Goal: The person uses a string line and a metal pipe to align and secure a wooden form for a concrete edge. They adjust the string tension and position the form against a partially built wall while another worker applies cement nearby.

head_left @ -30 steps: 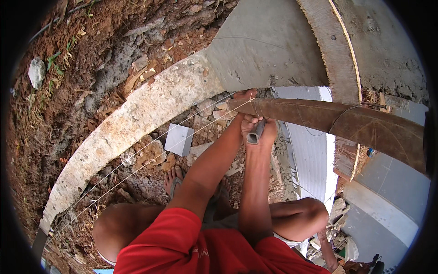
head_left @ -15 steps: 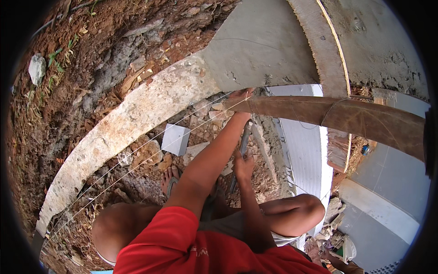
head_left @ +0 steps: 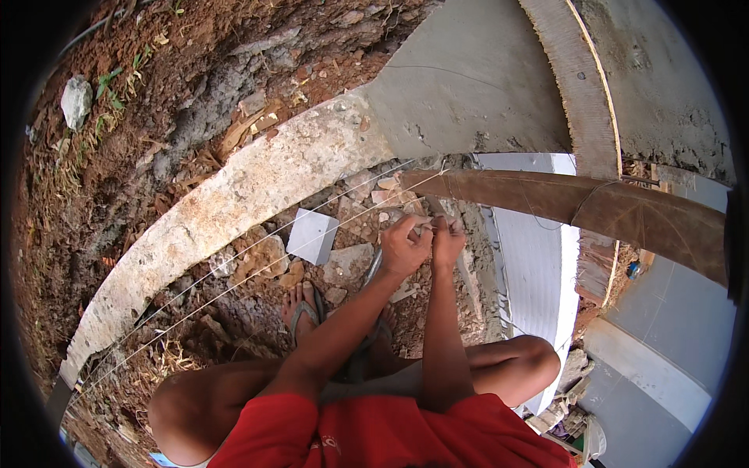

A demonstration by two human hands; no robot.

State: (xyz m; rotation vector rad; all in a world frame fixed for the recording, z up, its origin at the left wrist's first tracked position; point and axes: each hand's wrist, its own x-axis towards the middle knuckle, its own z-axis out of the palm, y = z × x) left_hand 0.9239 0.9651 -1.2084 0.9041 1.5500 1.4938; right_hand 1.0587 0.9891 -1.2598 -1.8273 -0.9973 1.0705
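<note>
I'm squatting over rubble, and both my hands meet at the middle of the frame. My left hand (head_left: 403, 248) is curled, its fingers pinched on something small that I take to be the end of the string (head_left: 257, 261). My right hand (head_left: 447, 238) is closed beside it, touching it, fingertips pinched at the same spot. I judge the two are held together so the line can be worked between them. The string itself runs in two thin pale strands from the lower left of the frame up toward a brown plank (head_left: 562, 199) at centre right, pulled straight alongside the pale concrete curb (head_left: 226, 203), likely as a guide line.

What exactly sits between my fingertips is too small to make out. A grey tool (head_left: 373, 269) slants under my left wrist, mostly hidden. One sandalled foot (head_left: 303, 306) shows below; the other is covered by my arms. A small grey block (head_left: 313, 235) lies in the rubble left of my hands.
</note>
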